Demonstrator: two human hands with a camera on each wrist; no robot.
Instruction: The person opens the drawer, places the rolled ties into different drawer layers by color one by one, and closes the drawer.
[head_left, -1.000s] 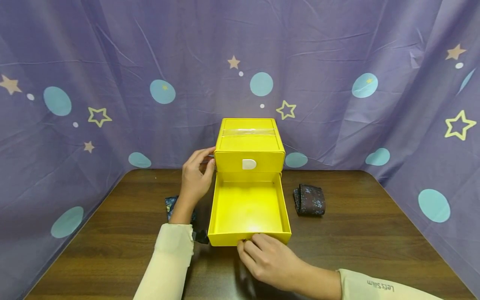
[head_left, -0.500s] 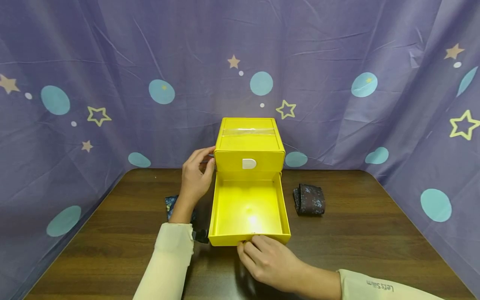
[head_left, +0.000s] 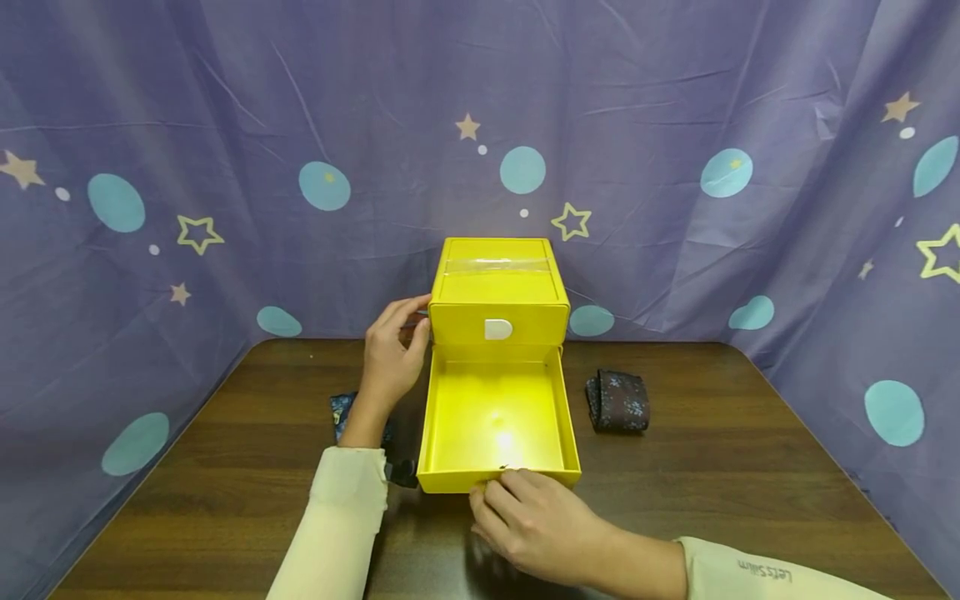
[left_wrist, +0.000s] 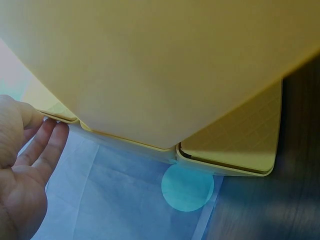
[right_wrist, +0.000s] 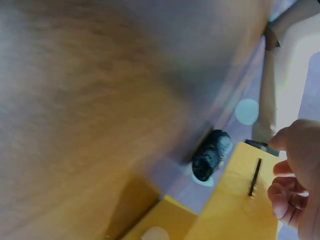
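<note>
A yellow drawer cabinet (head_left: 498, 283) stands at the back of the table, with a white tab (head_left: 498, 329) on its upper drawer. Its lower yellow drawer (head_left: 495, 400) is pulled far out toward me, and nothing lies inside. My left hand (head_left: 393, 346) rests against the cabinet's left side, fingers fairly straight; the left wrist view shows the fingertips at its edge. My right hand (head_left: 536, 521) has curled fingers at the drawer's front rim. Beside those fingers, the right wrist view shows a thin dark slot (right_wrist: 255, 177) in a yellow panel.
A folded dark patterned cloth (head_left: 621, 402) lies on the wooden table (head_left: 697, 492) right of the drawer. Another dark blue patterned cloth (head_left: 342, 413) is partly hidden behind the left forearm. A purple curtain (head_left: 637, 100) with stars and dots hangs behind and at both sides.
The right hand's fingertips have shifted very slightly left and toward me at the drawer's front. The drawer and the left hand have hardly moved.
</note>
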